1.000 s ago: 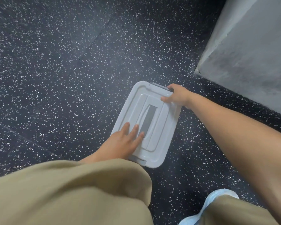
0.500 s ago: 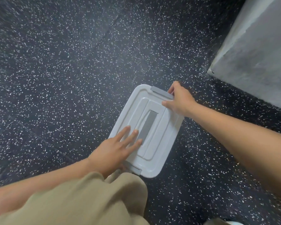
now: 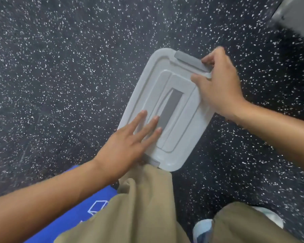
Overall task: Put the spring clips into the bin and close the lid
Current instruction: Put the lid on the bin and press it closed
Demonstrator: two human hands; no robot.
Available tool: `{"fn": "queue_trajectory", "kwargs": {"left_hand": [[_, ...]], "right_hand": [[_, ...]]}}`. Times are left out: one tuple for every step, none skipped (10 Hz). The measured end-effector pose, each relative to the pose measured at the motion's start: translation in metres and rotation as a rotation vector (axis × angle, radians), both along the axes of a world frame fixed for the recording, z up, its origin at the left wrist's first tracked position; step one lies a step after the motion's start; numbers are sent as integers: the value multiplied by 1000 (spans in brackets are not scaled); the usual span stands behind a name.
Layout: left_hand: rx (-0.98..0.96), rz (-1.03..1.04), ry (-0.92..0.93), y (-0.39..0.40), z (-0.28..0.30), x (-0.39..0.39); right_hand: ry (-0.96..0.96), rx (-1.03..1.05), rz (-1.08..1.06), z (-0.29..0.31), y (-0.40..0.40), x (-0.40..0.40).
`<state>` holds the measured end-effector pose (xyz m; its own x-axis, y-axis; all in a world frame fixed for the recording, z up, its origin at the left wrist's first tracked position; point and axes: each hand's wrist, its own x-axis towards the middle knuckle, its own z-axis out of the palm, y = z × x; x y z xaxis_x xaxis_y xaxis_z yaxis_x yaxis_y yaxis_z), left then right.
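Bin (image 3: 135,106) on the dark speckled floor (image 3: 60,76), lid (image 3: 188,130) seated flat on top, long axis running diagonally from lower right to upper left. Contents not visible: lid is opaque, so the spring clips cannot be seen.

Left hand (image 3: 128,146): palm down, fingers (image 3: 139,121) spread and straight, resting flat on the near half of the lid. Fingertips reach the edge of the grey handle strip (image 3: 170,109). Flat and open, grasping nothing, just lying on the surface.

Right hand (image 3: 219,85): at the far right corner of the lid. Thumb lies on the lid's top surface; the other fingers curl over the rim at the end of the far grey latch (image 3: 191,62). Closed around that corner edge of the lid.

A second grey latch (image 3: 154,162) shows at the near end, partly under khaki trouser fabric (image 3: 142,207).

Lid: pale grey-white plastic, rectangular with rounded corners, smooth, with stepped raised panels and a central recess holding the darker grey strip. Latches are matte mid-grey.

Floor: near-black, dotted with white flecks. A grey surface (image 3: 298,16) cuts in at upper right. Bright blue fabric (image 3: 81,213) with white line print at lower left. A light-coloured shoe (image 3: 203,228) at lower right, beside the other trouser leg.
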<state>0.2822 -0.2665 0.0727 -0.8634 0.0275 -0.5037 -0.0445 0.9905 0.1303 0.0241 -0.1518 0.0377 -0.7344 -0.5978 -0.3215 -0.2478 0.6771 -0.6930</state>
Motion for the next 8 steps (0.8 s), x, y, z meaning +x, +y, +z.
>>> {"fn": "queue_trajectory", "kwargs": {"left_hand": [[-15,13,28,7,-5,1],[8,47,25,10,-9,3],[56,109,-47,13,0,-2],[113,243,-194,22,19,-16],[120,303,-331,30,35,-32],[125,317,-480,35,50,-46],[169,394,-578,38,62,-58],[214,494,-609,41,83,-76]], "right_hand": [[16,6,-5,2,-1,-3],[25,-15,-33,2,1,-5],[33,-60,-136,0,0,5],[112,-26,-189,4,-3,20],[194,140,-77,9,-3,26],[153,393,110,22,10,28],[-19,577,202,51,27,33],[-147,627,260,85,52,42]]}}
